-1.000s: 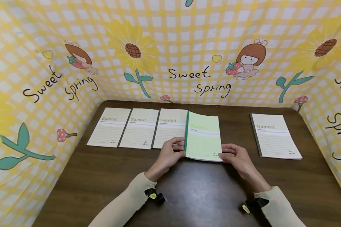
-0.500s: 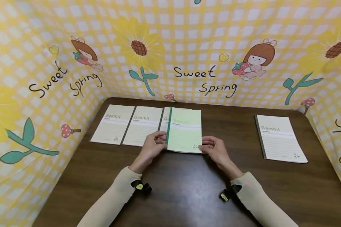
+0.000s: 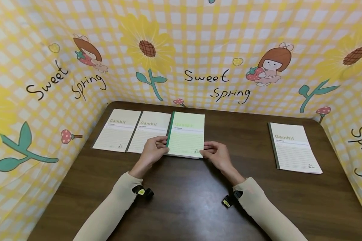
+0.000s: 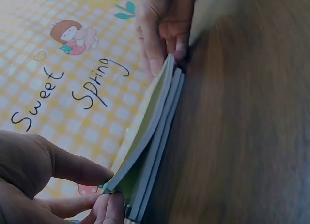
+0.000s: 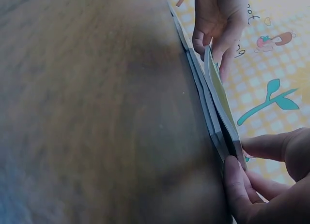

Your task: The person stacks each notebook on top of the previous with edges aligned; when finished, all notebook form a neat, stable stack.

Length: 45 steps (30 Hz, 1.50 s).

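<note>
Between my two hands is a green notebook (image 3: 186, 135) with a dark green spine and "Gambit" on its cover. My left hand (image 3: 153, 150) pinches its lower left edge, thumb on top and fingers below. At the lower right corner my right hand (image 3: 218, 155) pinches it likewise. In the left wrist view the green notebook (image 4: 145, 141) bows slightly, with a gap over two stacked notebooks (image 4: 154, 171) beneath. The right wrist view shows the stacked notebooks (image 5: 206, 103) under it too. From the head view, the green cover hides nearly all of what lies below.
Two white notebooks, the leftmost (image 3: 116, 130) and its neighbour (image 3: 149, 129), lie side by side left of the green one. Another white notebook (image 3: 295, 147) lies apart at right on the brown table (image 3: 181, 207). A checked yellow cloth (image 3: 205, 43) walls the back and sides.
Both hands have carried the green notebook leftward over the third white notebook of the row and lowered it, so it now covers that one almost edge to edge.
</note>
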Tool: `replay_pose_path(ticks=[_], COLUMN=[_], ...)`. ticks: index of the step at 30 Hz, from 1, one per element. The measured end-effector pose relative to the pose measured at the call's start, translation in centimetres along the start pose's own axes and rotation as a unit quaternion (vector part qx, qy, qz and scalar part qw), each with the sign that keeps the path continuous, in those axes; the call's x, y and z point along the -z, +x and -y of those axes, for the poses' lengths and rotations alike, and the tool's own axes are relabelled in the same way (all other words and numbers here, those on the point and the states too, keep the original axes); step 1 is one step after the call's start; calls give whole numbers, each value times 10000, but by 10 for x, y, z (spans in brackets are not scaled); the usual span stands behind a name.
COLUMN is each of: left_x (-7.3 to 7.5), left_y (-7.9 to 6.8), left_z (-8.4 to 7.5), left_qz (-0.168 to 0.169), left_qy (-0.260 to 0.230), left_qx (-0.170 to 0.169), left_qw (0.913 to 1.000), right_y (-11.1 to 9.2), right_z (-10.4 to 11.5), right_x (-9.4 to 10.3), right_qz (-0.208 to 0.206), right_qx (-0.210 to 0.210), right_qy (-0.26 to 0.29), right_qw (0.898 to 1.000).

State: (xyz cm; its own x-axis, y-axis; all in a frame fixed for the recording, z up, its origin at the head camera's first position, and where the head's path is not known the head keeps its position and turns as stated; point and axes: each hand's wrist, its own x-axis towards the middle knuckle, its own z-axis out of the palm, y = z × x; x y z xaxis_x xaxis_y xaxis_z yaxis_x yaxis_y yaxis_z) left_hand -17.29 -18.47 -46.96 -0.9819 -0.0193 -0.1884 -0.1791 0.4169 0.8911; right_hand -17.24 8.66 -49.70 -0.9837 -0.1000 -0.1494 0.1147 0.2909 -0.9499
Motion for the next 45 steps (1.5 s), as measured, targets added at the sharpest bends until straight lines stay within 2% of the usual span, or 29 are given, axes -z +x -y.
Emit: replay_pose_path(ticks=[6, 13, 20, 25, 29, 32, 36, 41, 45], left_x=[-1, 0, 0, -1, -3, -7, -15, -30, -43], left_y=[2, 1, 0, -1, -3, -6, -12, -21, -24], left_z=[2, 4, 5, 5, 5, 3, -5, -15, -16], left_qz=[-216, -262, -231, -205, -271, -304, -143, 88, -36], left_qy=[635, 997, 1140, 1163, 1300, 1621, 2282, 3073, 3380], left_qx=[-209, -301, -370, -382, -507, -733, -1026, -1121, -1242], left_qw=[9975, 9942, 9925, 9923, 9898, 9836, 9681, 9449, 9329], right_y=[0, 1, 3, 2, -1, -4, -12, -28, -43], right_z=[2, 3, 2, 2, 2, 1, -1, -9, -19], right_x=[-4, -7, -8, -7, -2, 4, 17, 39, 60], right_qz=[-85, -84, -38, -12, 158, 340, 529, 654, 617], right_qx=[143, 261, 455, 421, 432, 534, 687, 695, 750], right_qy=[-410, -759, -779, -801, -736, -659, -602, -657, -845], right_qw=[9990, 9967, 9959, 9959, 9962, 9958, 9944, 9933, 9917])
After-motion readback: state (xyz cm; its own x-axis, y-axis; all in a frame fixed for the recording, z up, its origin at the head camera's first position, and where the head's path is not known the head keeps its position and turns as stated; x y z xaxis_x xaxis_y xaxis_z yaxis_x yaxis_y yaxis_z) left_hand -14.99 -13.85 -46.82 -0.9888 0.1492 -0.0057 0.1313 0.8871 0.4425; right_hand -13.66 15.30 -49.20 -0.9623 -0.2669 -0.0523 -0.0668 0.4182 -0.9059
